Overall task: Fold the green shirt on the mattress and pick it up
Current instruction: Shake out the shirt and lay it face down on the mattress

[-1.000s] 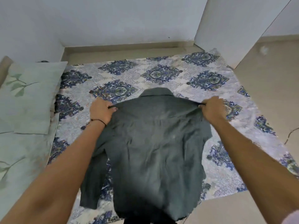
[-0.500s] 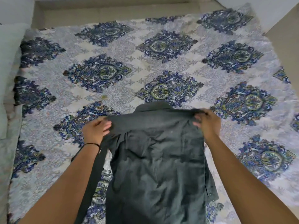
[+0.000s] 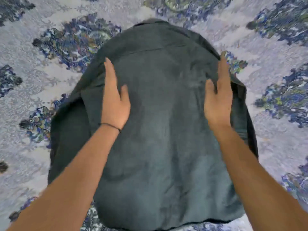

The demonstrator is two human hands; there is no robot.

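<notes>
Green shirt [image 3: 158, 139] lies back-up on the mattress [image 3: 25, 84]; left hand [image 3: 115, 100] and right hand [image 3: 218, 99] press flat just below its collar [image 3: 150, 22], fingers straight, clasping nothing. Laying-out step, likely; next, fold sleeves [image 3: 70, 139] inward

Shirt spread on mattress, both hands on top.
The shirt [image 3: 158, 114] lay back side up on the mattress [image 3: 275, 47], collar [image 3: 150, 22] at the far end, hem nearest the person. The left hand [image 3: 115, 100] rested flat on the left of the back, fingers pointing toward the collar. The right hand [image 3: 218, 100] rested flat on the right, fingertips at the shoulder edge. The hands were well apart, mid-back between them. One sleeve [image 3: 66, 130] lay left of the left forearm. A band [image 3: 110, 125] sat on the left wrist.
</notes>
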